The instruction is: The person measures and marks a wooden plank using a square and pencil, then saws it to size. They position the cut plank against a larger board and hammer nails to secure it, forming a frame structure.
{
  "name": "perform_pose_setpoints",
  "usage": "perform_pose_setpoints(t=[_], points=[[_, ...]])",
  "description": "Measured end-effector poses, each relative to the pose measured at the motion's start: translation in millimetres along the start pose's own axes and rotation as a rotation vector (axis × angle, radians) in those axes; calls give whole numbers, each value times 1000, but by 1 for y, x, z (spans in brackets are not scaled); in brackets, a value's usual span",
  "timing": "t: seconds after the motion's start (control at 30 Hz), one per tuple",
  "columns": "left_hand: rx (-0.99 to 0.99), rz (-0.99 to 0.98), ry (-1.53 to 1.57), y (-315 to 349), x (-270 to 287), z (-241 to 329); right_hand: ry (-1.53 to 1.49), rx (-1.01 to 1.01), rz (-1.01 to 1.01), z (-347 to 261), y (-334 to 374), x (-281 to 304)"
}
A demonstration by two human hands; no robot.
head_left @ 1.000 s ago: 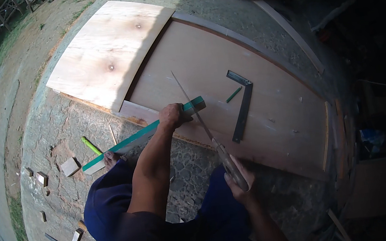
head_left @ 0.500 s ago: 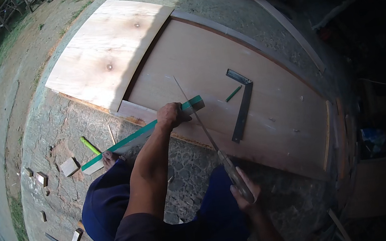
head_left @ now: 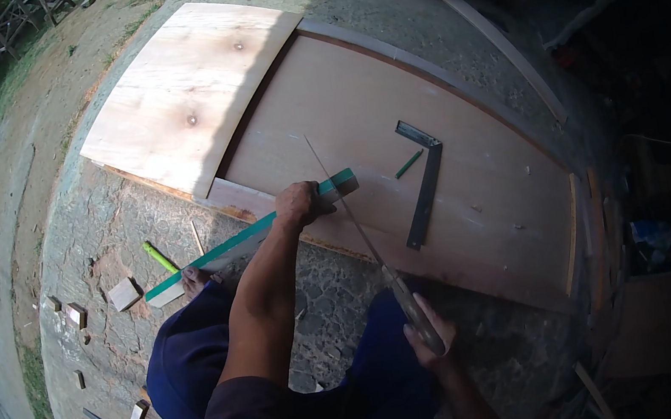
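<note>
Green-edged strip (head_left: 225, 247): laid aslant, upper right end out over the near edge of the wooden panel (head_left: 470, 190), lower left end against a bare foot (head_left: 193, 279).
Left hand (head_left: 298, 204): curled down over the strip close to its upper right end, just left of the handsaw (head_left: 373, 247); thumb hidden.
Right hand (head_left: 430, 333): wrapped round the saw handle, fingers folded in.
Saw line: across the green face, tip pointing away over the panel.
Just changed: saw handle nearer the body than a second ago, hardly shifted over the last half second; strip and left hand in the same place.
Meaning: probably the pulled-back end of a sawing stroke, under a steady hold; end piece apparently attached, depth of cut too small to tell.
On the panel: try square (head_left: 426, 197), with green pencil (head_left: 409, 164) just beside.
</note>
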State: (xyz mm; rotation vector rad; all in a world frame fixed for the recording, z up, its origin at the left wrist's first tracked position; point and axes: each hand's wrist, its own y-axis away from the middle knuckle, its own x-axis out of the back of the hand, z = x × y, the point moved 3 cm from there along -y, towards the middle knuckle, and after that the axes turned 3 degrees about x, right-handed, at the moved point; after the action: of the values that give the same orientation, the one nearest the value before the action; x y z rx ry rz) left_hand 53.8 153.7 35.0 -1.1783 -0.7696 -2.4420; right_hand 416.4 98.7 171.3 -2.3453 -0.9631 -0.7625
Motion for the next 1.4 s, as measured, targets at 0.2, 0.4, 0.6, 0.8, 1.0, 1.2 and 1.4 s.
perform_pose_setpoints(t=[0.2,0.4,0.6,0.8,1.0,1.2,1.4], points=[[30,3,0,9,-13,16,105,-23,-47,2,47,26],[16,8,-6,12,-17,7,-114,-40,43,16,-81,-42],[-34,-5,23,2,-12,3,50,-18,-36,-15,70,46],[-12,53,1,7,-19,15,-105,-15,63,35,-83,-46],[27,-42,6,2,-7,-1,48,6,-33,4,40,16],[8,24,-19,10,-13,16,19,-10,29,13,16,-2],[37,-26,-33,6,-9,7,-109,-56,31,21,-72,-48]])
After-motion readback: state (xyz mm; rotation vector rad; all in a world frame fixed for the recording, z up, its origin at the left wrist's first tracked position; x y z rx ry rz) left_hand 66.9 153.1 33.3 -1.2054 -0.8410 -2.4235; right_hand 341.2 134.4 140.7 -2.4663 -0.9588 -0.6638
